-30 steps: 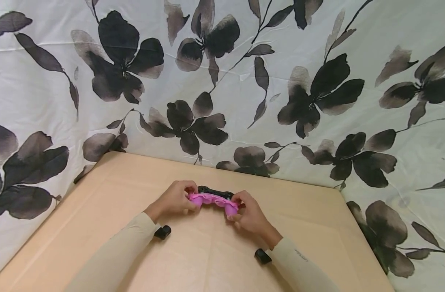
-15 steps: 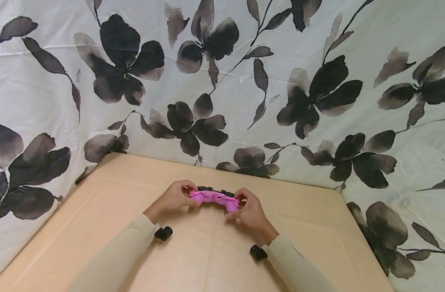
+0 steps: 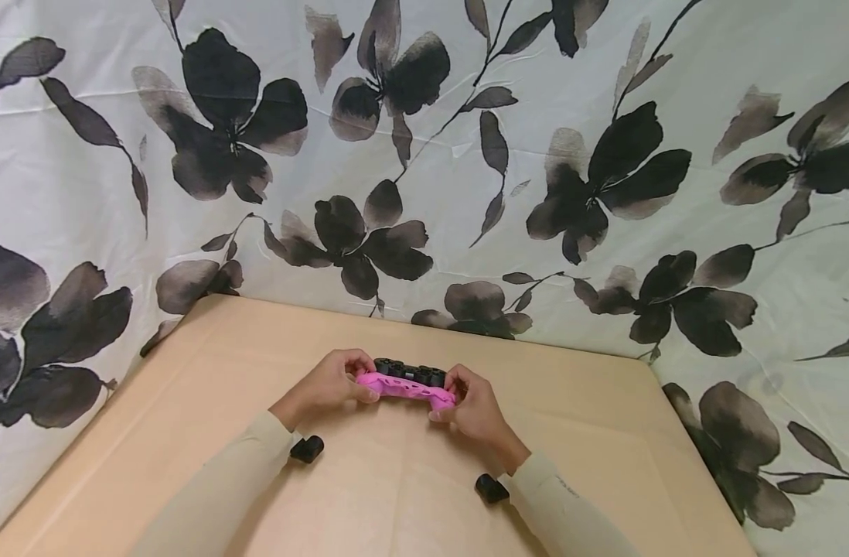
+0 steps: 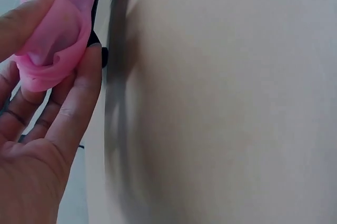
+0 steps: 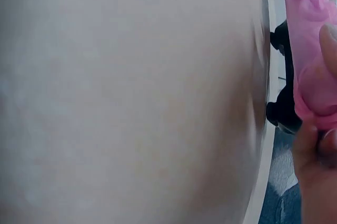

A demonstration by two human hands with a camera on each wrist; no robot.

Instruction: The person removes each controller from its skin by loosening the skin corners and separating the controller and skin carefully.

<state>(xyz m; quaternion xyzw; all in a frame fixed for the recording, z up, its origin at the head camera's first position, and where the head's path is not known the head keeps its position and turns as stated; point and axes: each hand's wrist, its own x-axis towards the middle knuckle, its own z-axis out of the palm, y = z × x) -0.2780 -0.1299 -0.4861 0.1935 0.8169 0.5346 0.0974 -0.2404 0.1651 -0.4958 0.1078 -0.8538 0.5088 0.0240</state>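
A black game controller [image 3: 410, 373] sits partly inside a soft pink silicone cover [image 3: 405, 389], with its dark side facing away from me. At one end my left hand [image 3: 334, 379] grips the cover; in the left wrist view the thumb presses the pink grip end [image 4: 58, 40] and the fingers curl beneath it. The opposite end is pinched by my right hand [image 3: 476, 402], thumb in front. Black thumbsticks [image 5: 273, 111] stick out past the cover's edge in the right wrist view. How far the cover wraps round the controller's ends is hidden by the fingers.
A tan table [image 3: 397, 495] lies under both hands, its far edge against a white floral cloth [image 3: 466, 186]. Black wrist cameras [image 3: 308, 449] hang from the beige sleeves.
The controller and cover have tipped between my hands: the pink face looked taller half a second ago, and now more of the black controller and the cover's holes show. Both hands keep their hold.
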